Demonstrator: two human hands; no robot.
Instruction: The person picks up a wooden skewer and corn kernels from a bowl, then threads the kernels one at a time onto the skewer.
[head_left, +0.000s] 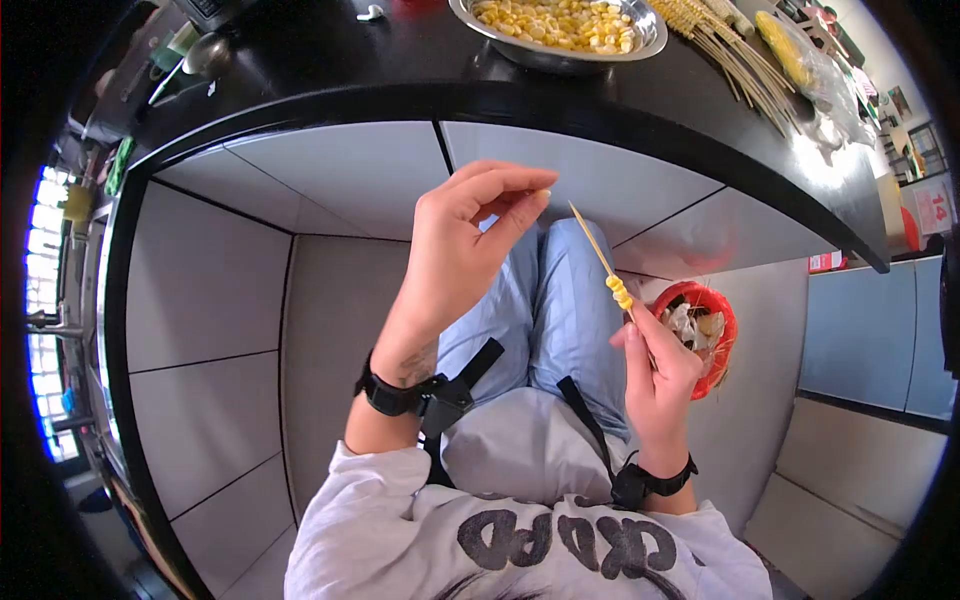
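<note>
My left hand (465, 240) is raised above my lap, its thumb and fingertips pinched together. A small pale bit that looks like a corn kernel (543, 195) shows between those fingertips. In my right hand (662, 368), a bamboo skewer (592, 238) is gripped near its lower end, with the point slanting up toward the left hand. Several yellow corn kernels (619, 292) are threaded on it just above my fingers. The skewer's tip is a short way apart from the left fingertips. A metal bowl (570, 55) of loose kernels stands on the counter ahead.
The black counter (400, 95) has its edge in front of my knees. Skewers (735, 62) with kernels on them lie at its right, beside a plastic bag (835, 95). A ladle (208, 56) lies at the left. A red bin (733, 335) with scraps stands by my right leg.
</note>
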